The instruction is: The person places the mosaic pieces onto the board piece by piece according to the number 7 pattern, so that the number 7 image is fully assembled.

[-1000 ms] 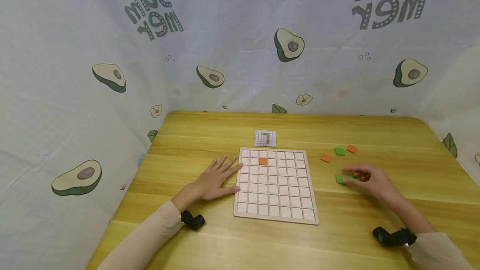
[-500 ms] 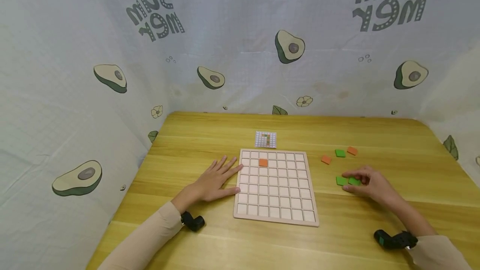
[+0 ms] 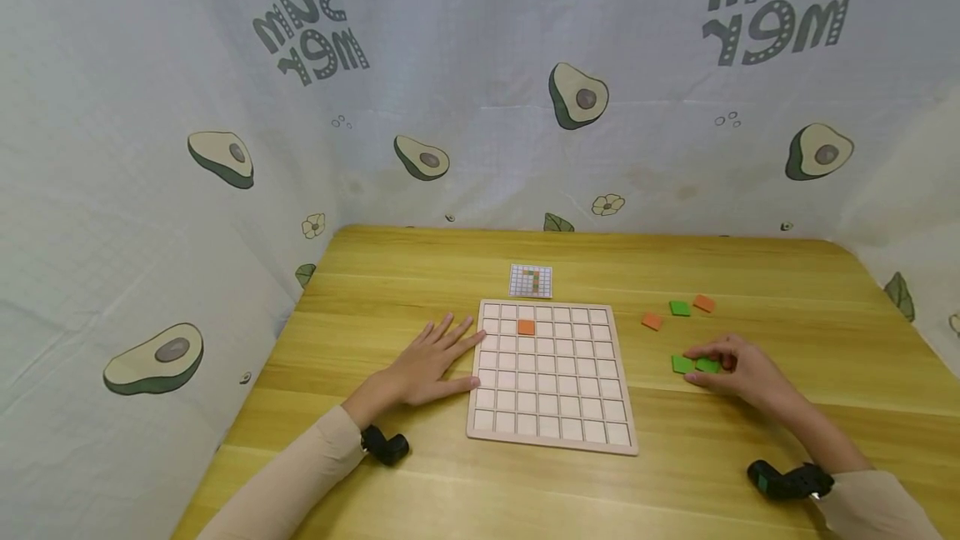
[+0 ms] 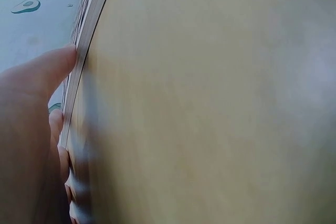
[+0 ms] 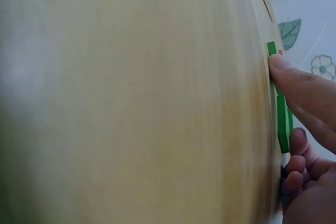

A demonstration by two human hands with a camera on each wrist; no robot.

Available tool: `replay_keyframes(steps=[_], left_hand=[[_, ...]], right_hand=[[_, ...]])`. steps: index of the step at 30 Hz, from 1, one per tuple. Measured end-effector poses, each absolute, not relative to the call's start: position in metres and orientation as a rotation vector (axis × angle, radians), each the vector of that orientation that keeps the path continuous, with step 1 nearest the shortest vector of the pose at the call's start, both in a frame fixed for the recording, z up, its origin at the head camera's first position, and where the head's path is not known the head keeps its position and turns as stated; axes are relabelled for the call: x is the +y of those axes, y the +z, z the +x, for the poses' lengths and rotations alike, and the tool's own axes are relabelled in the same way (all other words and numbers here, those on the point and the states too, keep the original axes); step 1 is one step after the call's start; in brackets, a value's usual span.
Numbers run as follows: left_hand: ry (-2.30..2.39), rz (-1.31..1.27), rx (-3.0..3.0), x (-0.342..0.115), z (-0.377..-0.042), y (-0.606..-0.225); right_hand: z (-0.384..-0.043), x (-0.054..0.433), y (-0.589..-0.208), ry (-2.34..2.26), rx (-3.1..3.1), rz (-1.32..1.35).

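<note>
My left hand (image 3: 427, 367) lies spread at the left edge of a wooden grid board (image 3: 548, 382), its thumb and fingertips on the rim. One orange tile (image 3: 526, 327) sits in a cell of the board's second row from the far side. To the right of the board, my right hand (image 3: 738, 369) has its thumb and index finger around a green tile (image 3: 681, 364). A second green tile (image 3: 707, 366) lies between those fingers, partly covered by them. In the right wrist view the thumb tip (image 5: 278, 62) rests against a green tile's edge.
A small printed card (image 3: 531, 282) with a coloured grid pattern lies just beyond the board. Another green tile (image 3: 679, 308) and two orange tiles, one nearer the board (image 3: 652, 322) and one farther right (image 3: 703, 303), lie beyond my right hand. A patterned curtain (image 3: 480, 90) hangs behind the table.
My right hand's thumb and index finger have settled around the green tiles, showing more of both. My left hand and the board keep their places.
</note>
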State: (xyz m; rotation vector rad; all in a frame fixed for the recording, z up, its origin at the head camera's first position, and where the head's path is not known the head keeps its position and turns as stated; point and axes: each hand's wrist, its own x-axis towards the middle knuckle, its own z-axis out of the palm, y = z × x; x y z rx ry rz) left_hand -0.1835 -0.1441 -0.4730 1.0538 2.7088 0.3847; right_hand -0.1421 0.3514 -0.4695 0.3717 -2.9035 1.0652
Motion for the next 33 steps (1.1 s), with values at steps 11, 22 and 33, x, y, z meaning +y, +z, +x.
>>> replay_keyframes(steps=[11,22,33], left_hand=[[0.386,1.042,2.704,-0.145,-0.184,-0.474],[0.389,1.048,2.708,-0.146,-0.183,-0.475],[0.388,1.055,2.714,-0.146,-0.184,-0.476]], right_hand=[[-0.141,0.349,-0.467,1.076,-2.912,0.393],[-0.149,0.348,-0.459,1.084,-2.936,0.307],[-0.162,0.334,-0.442,1.170,-2.899,0.332]])
